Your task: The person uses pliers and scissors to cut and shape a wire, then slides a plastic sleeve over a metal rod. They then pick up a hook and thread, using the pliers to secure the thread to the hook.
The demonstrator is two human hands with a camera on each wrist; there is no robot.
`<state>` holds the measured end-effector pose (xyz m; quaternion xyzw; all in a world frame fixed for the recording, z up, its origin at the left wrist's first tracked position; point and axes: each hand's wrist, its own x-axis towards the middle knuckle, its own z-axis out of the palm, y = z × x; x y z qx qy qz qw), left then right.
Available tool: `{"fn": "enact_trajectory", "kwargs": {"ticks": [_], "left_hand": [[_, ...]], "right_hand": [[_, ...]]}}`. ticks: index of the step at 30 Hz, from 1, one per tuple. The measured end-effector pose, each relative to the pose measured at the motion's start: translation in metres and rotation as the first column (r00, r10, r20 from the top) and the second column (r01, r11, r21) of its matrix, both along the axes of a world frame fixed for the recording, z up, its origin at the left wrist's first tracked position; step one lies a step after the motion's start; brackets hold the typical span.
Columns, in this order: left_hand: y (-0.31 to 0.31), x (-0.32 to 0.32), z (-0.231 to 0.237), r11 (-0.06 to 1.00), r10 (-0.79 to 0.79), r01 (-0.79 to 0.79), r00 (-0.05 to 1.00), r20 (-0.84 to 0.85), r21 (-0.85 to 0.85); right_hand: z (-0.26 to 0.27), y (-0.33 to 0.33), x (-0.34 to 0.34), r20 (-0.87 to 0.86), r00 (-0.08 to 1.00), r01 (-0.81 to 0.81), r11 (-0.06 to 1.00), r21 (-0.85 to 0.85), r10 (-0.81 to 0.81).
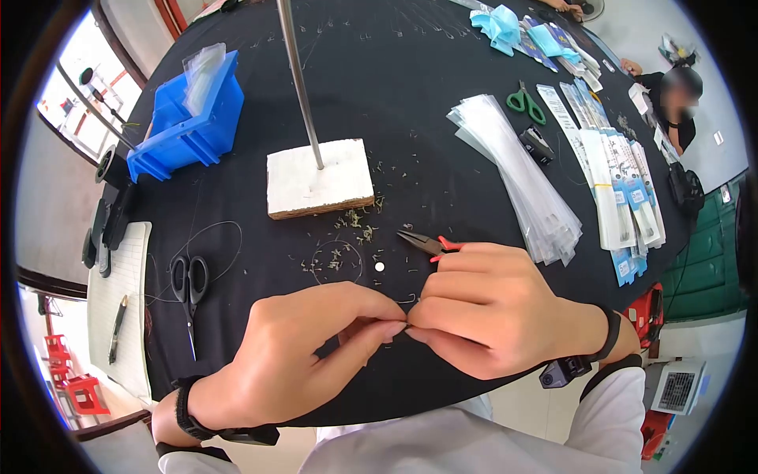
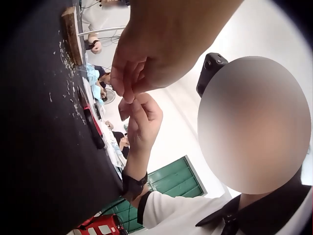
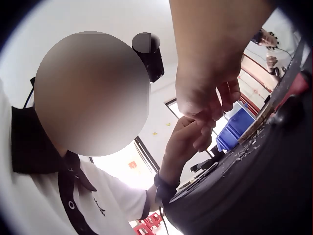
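Observation:
Both hands meet at the fingertips near the table's front edge. My left hand (image 1: 304, 344) pinches with thumb and forefinger, and my right hand (image 1: 493, 308) pinches right against it. Between them shows a small dark piece (image 1: 407, 327), mostly hidden by the fingers. Just beyond the fingertips is a thin, pale curved wire (image 1: 407, 299), shaped like a fish hook. Pliers (image 1: 422, 242) with red handles lie past the right hand, which covers part of them in the head view. A thin clear line (image 1: 362, 265) loops on the cloth near a white disc (image 1: 380, 267).
A white block (image 1: 316, 175) bears an upright metal rod (image 1: 298, 75), with scraps scattered nearby. At left are black scissors (image 1: 189, 296), a notebook (image 1: 118, 268) and a blue bin (image 1: 197, 130). To the right lie clear plastic sleeves (image 1: 525, 189), green scissors (image 1: 527, 103) and printed packets (image 1: 624, 189).

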<state>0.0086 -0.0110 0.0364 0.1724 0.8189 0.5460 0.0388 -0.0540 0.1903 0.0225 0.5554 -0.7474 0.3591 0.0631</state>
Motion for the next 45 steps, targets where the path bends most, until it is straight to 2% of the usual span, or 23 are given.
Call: {"fn": "enact_trajectory", "kwargs": {"ticks": [3, 6, 9, 12, 18, 24, 27, 33, 36, 42, 45], "left_hand": [[0.001, -0.004, -0.003, 0.999, -0.016, 0.016, 1.0, -0.008, 0.034], [0.002, -0.004, -0.005, 0.999, -0.012, 0.013, 1.0, -0.022, 0.037], [0.002, -0.002, -0.009, 1.0, 0.009, -0.008, 0.999, -0.046, 0.028], [0.002, -0.001, -0.013, 1.0, 0.026, -0.025, 0.995, -0.1, 0.01], [0.003, -0.001, -0.017, 0.998, 0.053, -0.057, 0.985, -0.162, -0.018], [0.004, -0.002, -0.02, 0.995, 0.075, -0.087, 0.976, -0.206, -0.05], [0.003, -0.001, -0.02, 0.993, 0.081, -0.098, 0.976, -0.202, -0.071], [0.003, -0.001, -0.02, 0.993, 0.083, -0.097, 0.979, -0.187, -0.066], [0.005, -0.001, -0.02, 0.994, 0.09, -0.099, 0.983, -0.158, -0.051], [0.005, 0.0, -0.022, 0.997, 0.06, -0.065, 0.988, -0.14, -0.034], [0.005, 0.0, -0.025, 0.998, 0.056, -0.061, 0.986, -0.16, -0.03]], "right_hand": [[-0.004, 0.002, -0.005, 0.294, 0.952, -0.075, 0.996, -0.054, 0.088], [-0.01, 0.004, -0.005, 0.45, 0.884, -0.085, 0.99, -0.116, 0.129], [-0.009, 0.007, -0.006, 0.536, 0.833, -0.101, 0.991, -0.091, 0.134], [-0.019, 0.006, -0.005, 0.494, 0.856, -0.09, 0.986, -0.143, 0.149], [-0.025, 0.004, -0.003, 0.116, 0.992, -0.03, 0.991, -0.129, 0.045], [-0.029, 0.004, -0.002, -0.055, 0.998, 0.004, 0.991, -0.132, -0.012], [-0.029, 0.004, -0.001, -0.075, 0.997, 0.008, 0.992, -0.129, -0.017], [-0.031, 0.002, 0.0, 0.101, 0.995, 0.018, 0.983, -0.181, 0.001], [-0.03, 0.003, 0.001, 0.13, 0.991, 0.007, 0.984, -0.179, 0.017], [-0.031, 0.003, 0.002, -0.071, 0.997, 0.015, 0.988, -0.152, -0.026], [-0.032, 0.003, 0.003, -0.117, 0.992, 0.02, 0.985, -0.171, -0.04]]}}
